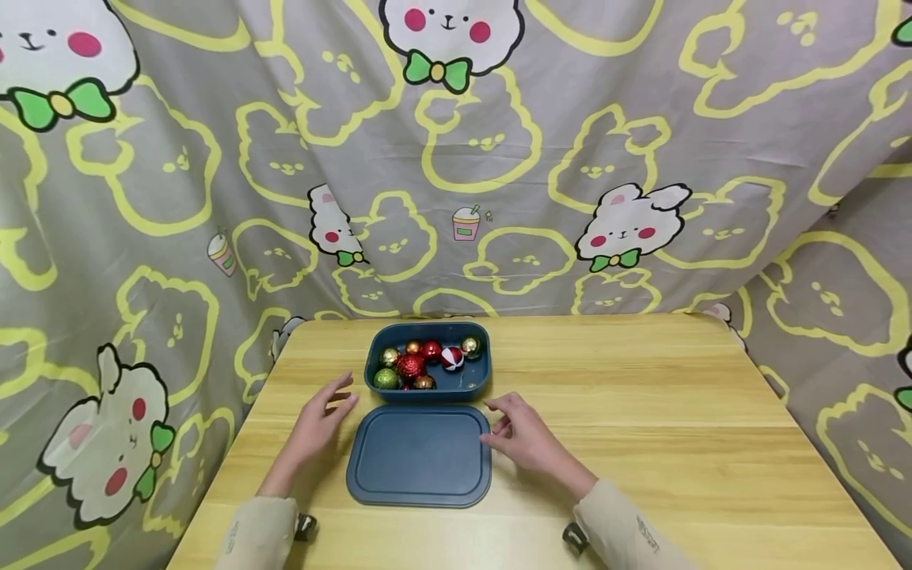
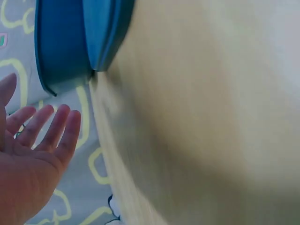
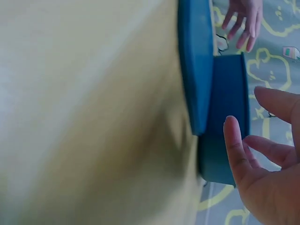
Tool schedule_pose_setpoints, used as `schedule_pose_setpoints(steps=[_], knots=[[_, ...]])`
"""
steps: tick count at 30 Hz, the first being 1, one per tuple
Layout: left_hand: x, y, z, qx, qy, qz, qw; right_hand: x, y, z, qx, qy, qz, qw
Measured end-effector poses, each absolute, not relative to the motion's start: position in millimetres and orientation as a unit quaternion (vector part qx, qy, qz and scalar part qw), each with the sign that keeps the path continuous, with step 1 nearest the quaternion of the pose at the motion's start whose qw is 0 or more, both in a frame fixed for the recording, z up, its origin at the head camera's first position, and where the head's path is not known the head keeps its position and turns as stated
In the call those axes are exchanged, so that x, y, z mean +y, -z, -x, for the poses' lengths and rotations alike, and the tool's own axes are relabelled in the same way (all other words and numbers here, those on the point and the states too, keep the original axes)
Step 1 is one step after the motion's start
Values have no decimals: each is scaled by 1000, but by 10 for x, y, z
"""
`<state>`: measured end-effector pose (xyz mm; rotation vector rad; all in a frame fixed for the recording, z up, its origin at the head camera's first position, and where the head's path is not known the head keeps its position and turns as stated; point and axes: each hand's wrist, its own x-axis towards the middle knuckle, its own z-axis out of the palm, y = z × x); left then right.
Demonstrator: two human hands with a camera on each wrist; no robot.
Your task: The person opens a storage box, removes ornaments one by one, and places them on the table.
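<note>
A dark blue rectangular box (image 1: 466, 380) stands uncovered, with several shiny Christmas baubles in red, gold, green and copper inside, among them a red-and-white one (image 1: 452, 359). Directly in front of it lies a flat dark blue lid (image 1: 419, 457). My left hand (image 1: 319, 422) is just left of the box and lid, fingers spread and holding nothing; its palm shows in the left wrist view. On the other side, my right hand (image 1: 526, 435) hovers by the lid's right edge with fingers loosely bent and nothing held. Whether its fingertips touch the lid, I cannot tell.
Both box and lid are on a light wooden table (image 1: 641, 412), toward its left side. A grey curtain (image 1: 520, 158) with yellow outlines and cartoon bunnies hangs behind the table and along both sides.
</note>
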<state>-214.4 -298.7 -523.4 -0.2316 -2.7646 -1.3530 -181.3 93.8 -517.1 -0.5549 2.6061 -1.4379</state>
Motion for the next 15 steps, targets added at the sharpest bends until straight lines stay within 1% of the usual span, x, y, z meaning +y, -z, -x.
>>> schedule_pose_setpoints(steps=[4,8,11,15], knots=[[-2931,5245,2334,-876,480,47,5,899,5025,1971,859,481,171,35],[-2858,5284,2484,-843,537,33,-14,825,4927,2191,862,479,168,-2],[-2809,5320,2551,-826,562,23,-10,757,4878,2356,866,468,176,-20],[-2760,5362,2588,-810,587,12,-5,672,4834,2533,874,448,185,-29]])
